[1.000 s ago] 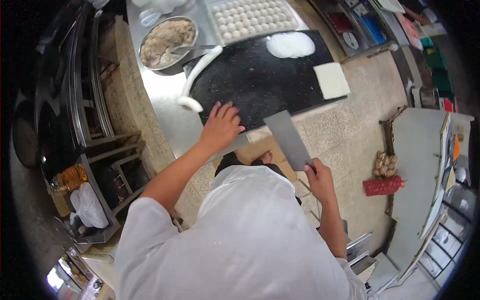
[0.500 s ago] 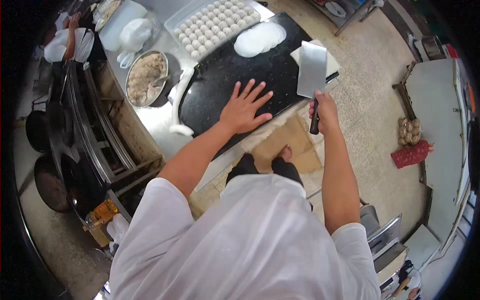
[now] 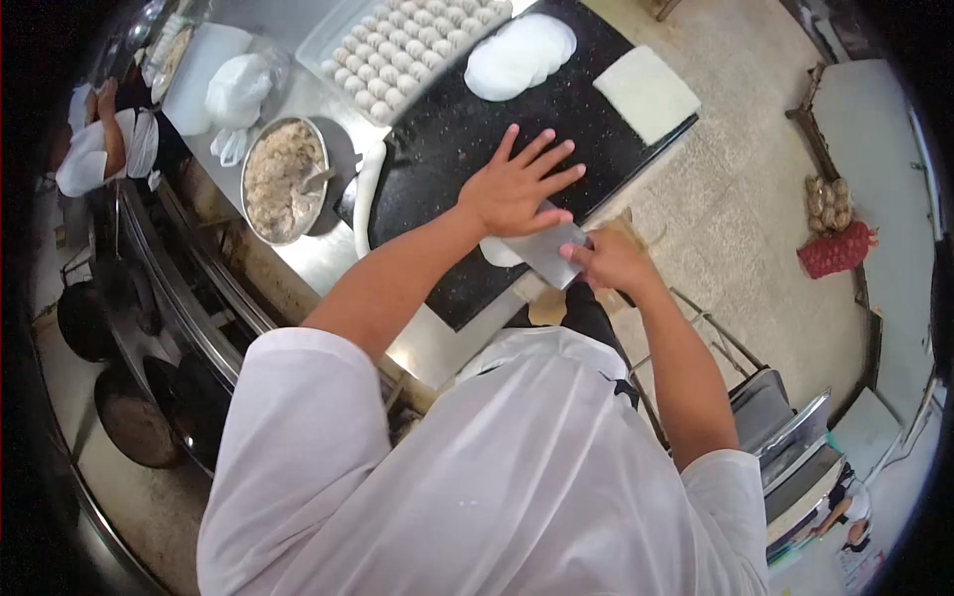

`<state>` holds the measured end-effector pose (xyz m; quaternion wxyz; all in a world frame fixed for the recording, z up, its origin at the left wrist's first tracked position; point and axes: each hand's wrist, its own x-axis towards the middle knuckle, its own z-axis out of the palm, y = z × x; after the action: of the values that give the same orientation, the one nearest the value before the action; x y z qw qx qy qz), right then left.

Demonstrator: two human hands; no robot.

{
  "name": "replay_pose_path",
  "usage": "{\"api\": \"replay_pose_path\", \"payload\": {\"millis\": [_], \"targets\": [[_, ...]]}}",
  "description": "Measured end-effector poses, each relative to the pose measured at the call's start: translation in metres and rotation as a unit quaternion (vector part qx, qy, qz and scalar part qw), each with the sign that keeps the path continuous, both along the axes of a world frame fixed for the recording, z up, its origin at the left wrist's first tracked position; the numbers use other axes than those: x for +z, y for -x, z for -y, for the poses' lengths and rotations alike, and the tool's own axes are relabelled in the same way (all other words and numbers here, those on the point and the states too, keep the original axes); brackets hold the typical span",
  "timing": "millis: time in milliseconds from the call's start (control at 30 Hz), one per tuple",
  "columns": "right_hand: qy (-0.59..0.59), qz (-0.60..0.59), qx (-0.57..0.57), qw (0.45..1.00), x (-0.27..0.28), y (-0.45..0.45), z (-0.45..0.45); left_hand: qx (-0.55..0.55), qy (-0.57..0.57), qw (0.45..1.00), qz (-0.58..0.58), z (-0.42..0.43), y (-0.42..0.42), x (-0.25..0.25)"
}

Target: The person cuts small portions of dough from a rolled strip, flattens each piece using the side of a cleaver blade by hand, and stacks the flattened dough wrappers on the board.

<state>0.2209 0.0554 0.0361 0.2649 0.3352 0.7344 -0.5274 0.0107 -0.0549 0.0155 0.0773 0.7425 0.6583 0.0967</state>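
Observation:
My right hand (image 3: 614,260) grips a cleaver (image 3: 547,250) near the front edge of a black stone slab (image 3: 427,164). The broad steel blade lies low and flat, with part of a white dough round (image 3: 500,252) showing beside it. Over the far end of the blade is my left hand (image 3: 519,189), fingers spread; whether its palm presses on the metal is hidden. Thin white dough wrappers (image 3: 520,57) overlap at the back of the slab. A dough rope (image 3: 369,194) lies along its left side.
At the back stands a tray of filled dumplings (image 3: 407,50). A metal bowl of filling (image 3: 283,184) with a spoon sits on the left, near a plastic bag (image 3: 238,89). A folded white cloth (image 3: 648,94) covers the slab's right corner. Another person (image 3: 104,149) works at far left.
The cleaver has come down from upright at the right onto the slab's front edge. My left hand, still spread, now overlaps the blade. A dough round shows there. The view has shifted.

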Motion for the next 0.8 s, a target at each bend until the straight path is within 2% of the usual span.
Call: {"api": "replay_pose_path", "payload": {"millis": [33,67,133,200,233,300,333,400,467,567,600,667,733,800], "targets": [[0.041,0.086,-0.008,0.995,0.008,0.007,-0.004,0.008,-0.026,1.000,-0.005,-0.010,0.002,-0.002],[0.039,0.082,-0.010,0.996,0.008,0.003,0.004,0.017,-0.048,0.999,-0.006,-0.014,0.003,-0.006],[-0.035,-0.027,-0.031,0.999,0.000,-0.028,0.032,0.010,-0.031,0.999,0.010,0.005,-0.011,0.003],[-0.116,-0.160,0.036,0.980,-0.023,-0.074,0.071,-0.199,0.087,0.975,0.048,0.036,-0.026,0.008],[-0.109,-0.154,0.039,0.981,-0.022,-0.074,0.079,-0.197,0.092,0.974,0.056,0.037,-0.027,0.003],[-0.106,-0.055,-0.079,0.990,-0.018,-0.067,0.097,-0.195,0.058,0.975,0.087,0.035,-0.033,-0.009],[-0.103,-0.032,-0.077,0.991,-0.006,-0.051,0.083,-0.198,0.062,0.974,0.092,0.028,-0.026,-0.008],[-0.096,-0.002,-0.088,0.992,0.014,-0.023,0.049,-0.151,0.060,0.987,0.021,0.003,-0.007,0.003],[-0.108,0.019,-0.001,0.994,0.019,0.006,0.015,-0.129,0.020,0.991,0.000,-0.021,0.017,-0.008],[-0.139,0.006,-0.014,0.990,0.020,0.012,0.023,-0.120,-0.011,0.993,-0.013,-0.021,0.019,-0.004],[-0.137,0.008,-0.009,0.990,0.004,-0.005,0.036,-0.128,-0.008,0.992,-0.012,-0.017,0.014,-0.006],[-0.165,-0.195,-0.043,0.966,-0.032,-0.059,0.078,-0.109,0.047,0.993,0.026,0.025,-0.018,-0.009],[-0.171,-0.178,-0.077,0.966,-0.024,-0.066,0.091,-0.166,0.062,0.982,0.064,0.028,-0.038,-0.007],[-0.167,-0.147,-0.119,0.968,-0.014,-0.068,0.089,-0.162,0.050,0.984,0.061,0.016,-0.036,-0.003]]}}
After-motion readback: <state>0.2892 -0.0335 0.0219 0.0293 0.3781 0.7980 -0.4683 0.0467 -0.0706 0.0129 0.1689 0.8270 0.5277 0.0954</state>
